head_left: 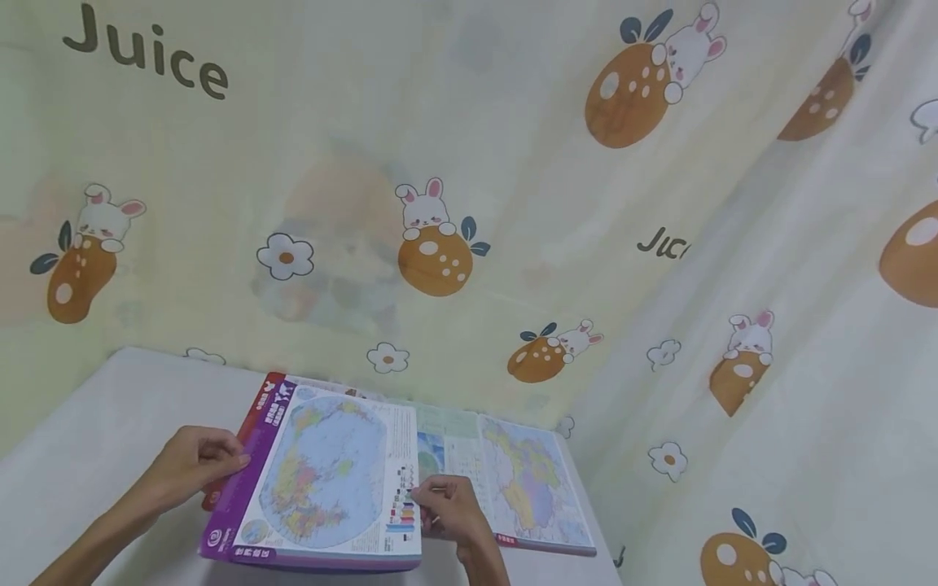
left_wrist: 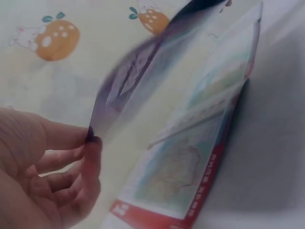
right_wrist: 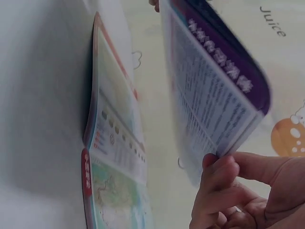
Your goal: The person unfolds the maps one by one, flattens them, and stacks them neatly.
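A world map with a purple border (head_left: 236,488) is held up above the white table, tilted. My left hand (head_left: 192,462) pinches its left edge between thumb and fingers, and the left wrist view shows that grip at the purple edge (left_wrist: 102,112). On the opposite side, my right hand (head_left: 456,513) pinches the map's right edge; in the right wrist view the thumb and fingertips close on one corner. Below and behind lies an open map booklet (head_left: 538,480) with red on its edges, its left part mostly hidden by the purple-bordered map.
The white table (head_left: 95,415) ends at a pale yellow curtain (head_left: 513,163) printed with rabbits, orange fruit and flowers. The curtain hangs along the table's back and right sides, close to the open booklet.
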